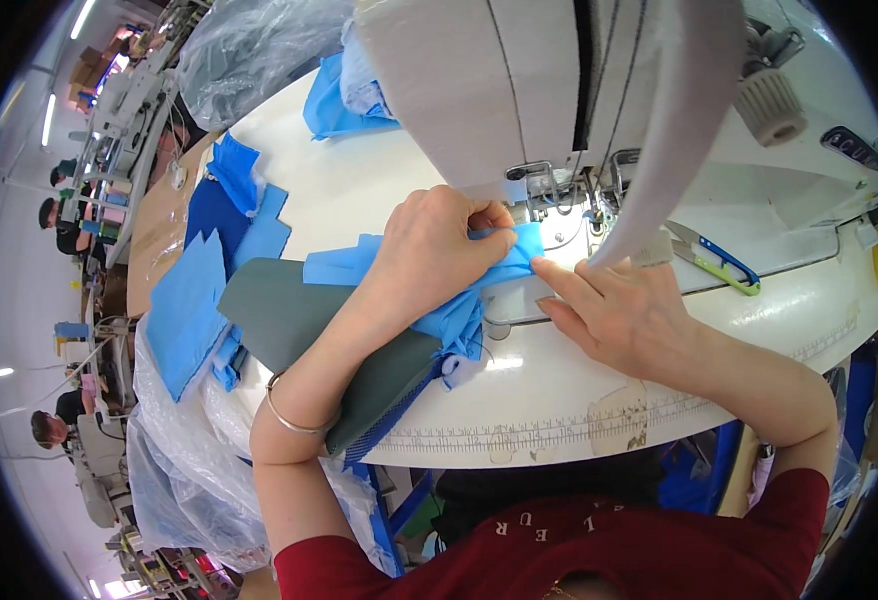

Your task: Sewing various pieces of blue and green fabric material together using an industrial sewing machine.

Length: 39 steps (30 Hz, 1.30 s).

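Note:
A strip of light blue fabric (524, 245) lies on the sewing machine's bed, its right end close to the presser foot (599, 212). My left hand (437, 245) is closed on the strip, thumb and fingers pinching its upper side. Just right of it, my right hand (629, 315) rests on the bed with index finger and thumb apart; the index fingertip touches the strip's edge. Bunched blue cloth (454, 322) hangs from the strip below my left hand. Under my left forearm a dark grey-green piece (284, 310) is spread, with a blue mesh edge at its lower end.
The white machine head (529, 80) rises over the bed. Thread snips (721, 262) with blue and green handles lie at the right. Blue cut pieces (187, 310) are stacked at the left, beside clear plastic (174, 470). More blue cloth (344, 105) lies behind. Other people work at far left.

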Each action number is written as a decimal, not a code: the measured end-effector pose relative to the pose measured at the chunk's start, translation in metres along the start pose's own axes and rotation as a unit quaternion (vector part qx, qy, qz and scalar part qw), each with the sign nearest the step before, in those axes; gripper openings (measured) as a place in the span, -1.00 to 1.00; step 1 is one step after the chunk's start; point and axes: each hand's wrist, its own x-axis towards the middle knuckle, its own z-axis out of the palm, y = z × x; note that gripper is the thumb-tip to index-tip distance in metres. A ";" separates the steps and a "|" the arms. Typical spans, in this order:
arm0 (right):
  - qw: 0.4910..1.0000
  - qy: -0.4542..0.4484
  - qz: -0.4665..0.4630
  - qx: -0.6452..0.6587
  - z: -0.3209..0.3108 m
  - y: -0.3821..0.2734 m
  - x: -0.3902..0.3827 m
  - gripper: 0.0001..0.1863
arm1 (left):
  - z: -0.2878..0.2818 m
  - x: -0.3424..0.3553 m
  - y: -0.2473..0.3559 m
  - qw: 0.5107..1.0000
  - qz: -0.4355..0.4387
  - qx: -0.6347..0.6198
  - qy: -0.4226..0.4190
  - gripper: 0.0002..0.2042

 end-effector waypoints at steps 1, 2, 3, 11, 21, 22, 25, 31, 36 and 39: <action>1.000 0.000 -0.001 0.000 0.000 0.000 0.000 -0.69 | -0.001 0.000 0.001 1.000 0.000 0.001 0.001 -0.84; 1.000 0.000 0.002 0.002 0.000 0.000 -0.001 -0.69 | -0.002 0.001 0.003 1.000 -0.006 0.009 -0.007 -0.84; 1.000 0.000 0.004 0.004 0.000 0.000 -0.001 -0.69 | -0.002 0.001 0.005 1.000 -0.012 0.018 -0.015 -0.84; 1.000 0.001 -0.002 -0.004 0.001 -0.001 -0.001 -0.68 | 0.002 0.006 0.009 1.000 0.012 0.023 0.009 -0.89; 0.999 0.012 -0.005 -0.039 0.000 0.004 0.001 -0.67 | 0.005 0.018 0.005 0.999 0.022 0.036 0.007 -0.89; 0.999 0.011 -0.007 -0.040 -0.001 0.005 0.000 -0.67 | 0.005 0.018 0.007 0.999 0.023 0.035 0.010 -0.89; 0.999 0.006 0.008 -0.037 0.002 0.007 -0.001 -0.67 | 0.005 0.022 0.008 1.000 0.001 0.012 -0.004 -0.88; 0.999 0.003 -0.004 -0.044 0.000 0.004 0.003 -0.65 | 0.003 0.020 0.002 0.999 0.015 -0.023 0.017 -0.87; 0.997 -0.047 0.031 -0.053 -0.003 0.000 0.000 -0.56 | -0.003 0.019 0.004 0.999 0.045 0.027 0.006 -0.85; 0.997 -0.047 0.025 -0.053 -0.003 0.000 0.002 -0.56 | -0.003 0.020 0.000 0.999 0.043 0.011 0.002 -0.84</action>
